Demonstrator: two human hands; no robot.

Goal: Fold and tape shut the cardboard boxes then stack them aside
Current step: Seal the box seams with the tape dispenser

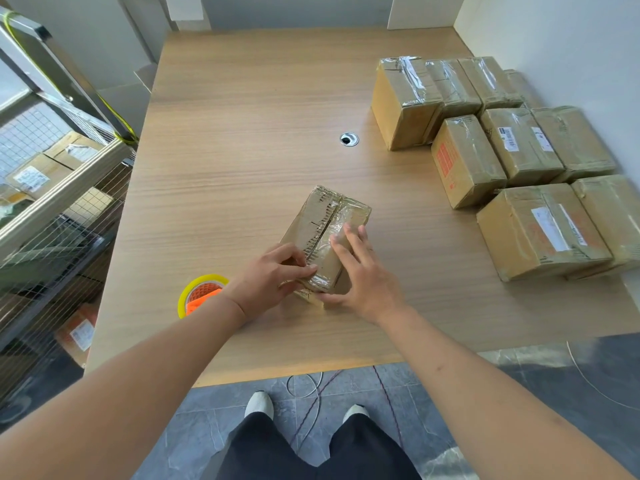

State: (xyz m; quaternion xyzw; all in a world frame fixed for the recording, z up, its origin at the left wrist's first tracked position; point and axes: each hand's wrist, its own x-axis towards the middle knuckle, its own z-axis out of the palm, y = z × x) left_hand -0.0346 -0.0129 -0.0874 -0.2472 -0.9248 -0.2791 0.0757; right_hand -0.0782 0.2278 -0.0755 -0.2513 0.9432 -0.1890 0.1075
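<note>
A small cardboard box is placed near the front middle of the wooden table. Its near end is pinched by the left hand, while the straight, spread fingers of the right hand are pressed on its taped top. A tape roll is seen just left of the left wrist. The taped boxes are gathered at the right side.

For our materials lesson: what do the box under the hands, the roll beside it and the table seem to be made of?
Box: brown cardboard, matte; fluted edge shows along the top seam, with glossy clear tape wrinkling over it.
Roll: probably plastic tape, a yellow ring around an orange core.
Table: wood-look surface with straight grain lines, likely laminate; smooth, low sheen.
</note>
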